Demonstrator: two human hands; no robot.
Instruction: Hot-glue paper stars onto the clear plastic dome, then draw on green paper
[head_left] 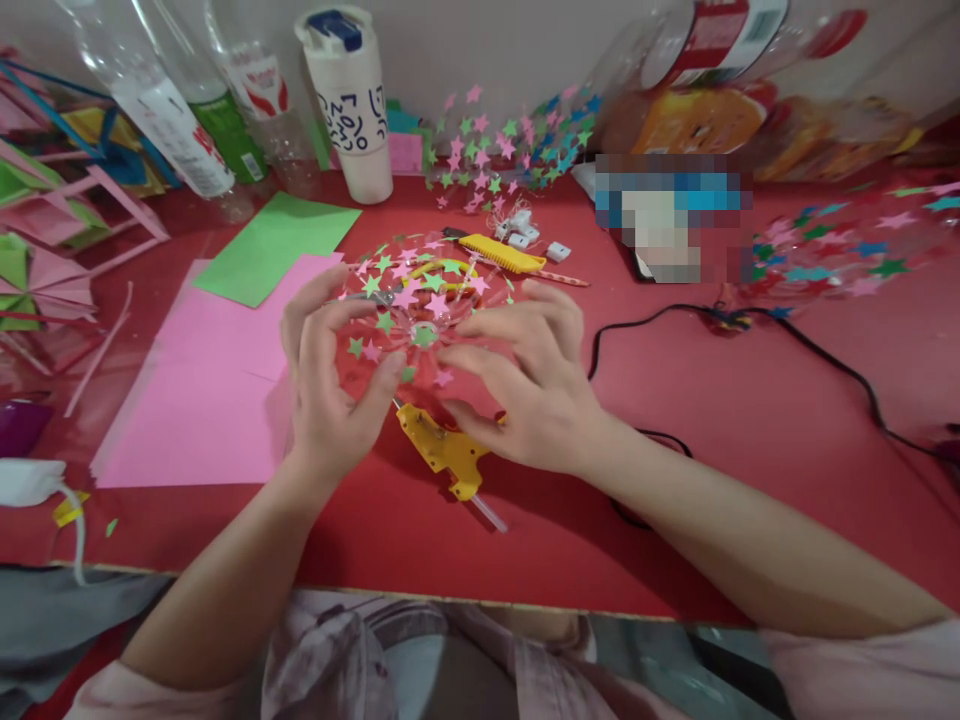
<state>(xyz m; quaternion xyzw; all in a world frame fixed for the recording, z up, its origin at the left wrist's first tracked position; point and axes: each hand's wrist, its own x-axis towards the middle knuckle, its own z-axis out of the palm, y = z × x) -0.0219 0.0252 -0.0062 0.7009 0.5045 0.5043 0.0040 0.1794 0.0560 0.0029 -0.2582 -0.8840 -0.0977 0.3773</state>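
Note:
Between my hands is a clear plastic piece of cut strips point(424, 335), dotted with pink and green paper stars. My left hand point(330, 380) curves round its left side, thumb at the near edge. From the right, my right hand point(532, 375) has bent fingers at the piece, close to its middle. A yellow hot glue gun point(439, 445) lies on the table just below the piece, a clear glue stick point(489, 512) poking out of its back end. Behind the piece, partly covered by it, are scissors with yellow handles point(442, 268) and a yellow utility knife point(501, 252).
Pink paper point(202, 390) and green paper point(277, 245) lie left on the red table point(360, 540). A white tumbler point(352, 120) and plastic bottles point(161, 110) stand behind. A black cord point(832, 365) crosses the right side. More star-covered plastic pieces point(495, 150) stand at the back.

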